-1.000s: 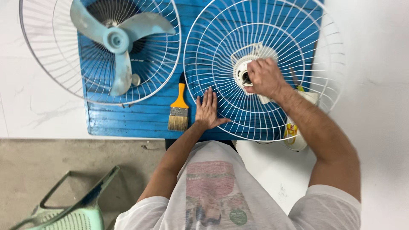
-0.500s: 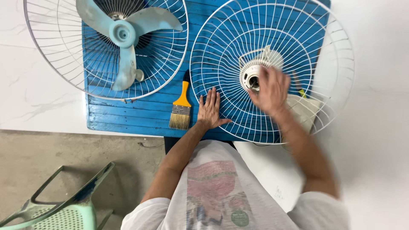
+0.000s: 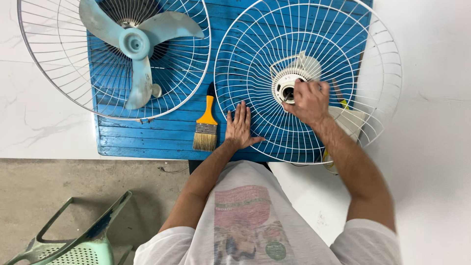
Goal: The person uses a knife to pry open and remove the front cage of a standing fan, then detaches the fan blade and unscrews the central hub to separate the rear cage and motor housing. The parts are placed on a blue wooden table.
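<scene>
A white wire fan guard (image 3: 343, 44) lies flat on the blue slatted table (image 3: 147, 137), its white motor hub (image 3: 289, 81) at the centre. My right hand (image 3: 308, 100) rests on that hub, fingers curled at its opening; whether it pinches a small part I cannot tell. My left hand (image 3: 239, 126) presses flat, fingers spread, on the guard's near left rim. A second wire guard (image 3: 49, 73) at the left holds a pale blue three-blade fan propeller (image 3: 135, 46).
A yellow-handled paintbrush (image 3: 207, 125) lies on the table between the two guards, just left of my left hand. A green plastic chair (image 3: 68, 240) stands on the concrete floor at lower left. White floor surrounds the table's far and right sides.
My right hand has shifted over the motor hub, moving in a blur half a second ago and now settled on it. My left hand has stayed on the guard's rim.
</scene>
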